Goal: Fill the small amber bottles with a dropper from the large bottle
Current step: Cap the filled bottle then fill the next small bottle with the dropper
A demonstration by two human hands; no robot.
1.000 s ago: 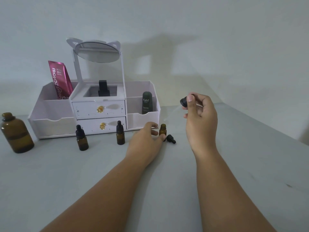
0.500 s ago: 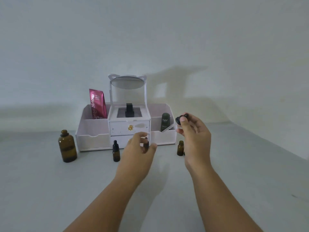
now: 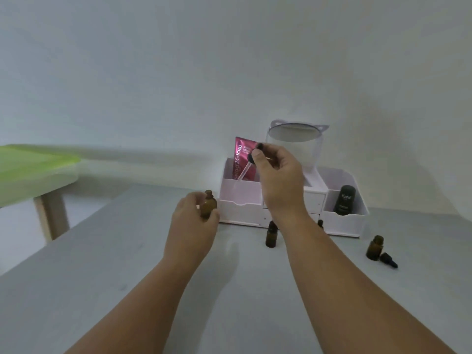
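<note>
The large amber bottle stands uncapped on the grey table, left of the organizer. My left hand grips its lower body, thumb on the right side. My right hand pinches a dropper by its black bulb, up and to the right of the large bottle's mouth; the glass tube slants down to the left. A capped small amber bottle stands between my forearms. A second small bottle peeks from behind my right forearm. An open small bottle stands at the right with a dropper cap lying beside it.
A white organizer with drawers and a round mirror stands at the back, holding a pink tube and a dark Kahf bottle. A green-topped table stands off to the left, past the grey table's edge.
The view has swung left. My left hand left the small bottles and took hold of the large bottle. My right hand carried the dropper left, towards that bottle.
</note>
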